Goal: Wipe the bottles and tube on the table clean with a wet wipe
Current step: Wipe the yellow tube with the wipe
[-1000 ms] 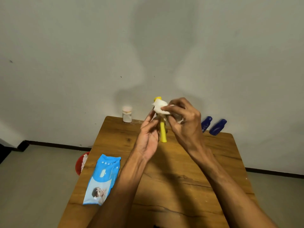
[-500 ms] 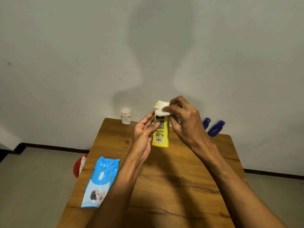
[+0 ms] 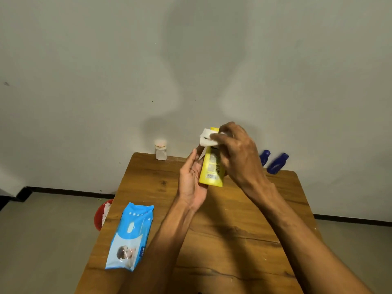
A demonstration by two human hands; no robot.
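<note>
The only camera sits on my head and looks forward and down across the table (image 3: pixel 233 240) to the wall (image 3: pixel 106 60). My left hand (image 3: pixel 191 183) and right hand (image 3: pixel 237 153) sit near it, mid-frame.

- Dim, warm indoor light reaches the scene from behind the person, leaving the pale wall (image 3: pixel 84 60) grey and flat.
- Broad, soft-edged shadows (image 3: pixel 201 49) of a head and shoulders overlap on that wall.
- The forearms cast a dark patch on the wooden table (image 3: pixel 282 209).
- The wet wipe (image 3: pixel 206 141) pinched in the right hand (image 3: pixel 237 153) is the brightest spot, nearly washed out.
- The small jar (image 3: pixel 160 152) glows, blurred.
- The wide lens bows the baseboard (image 3: pixel 70 190) and table edges, and fine detail looks soft and smeared.
</note>
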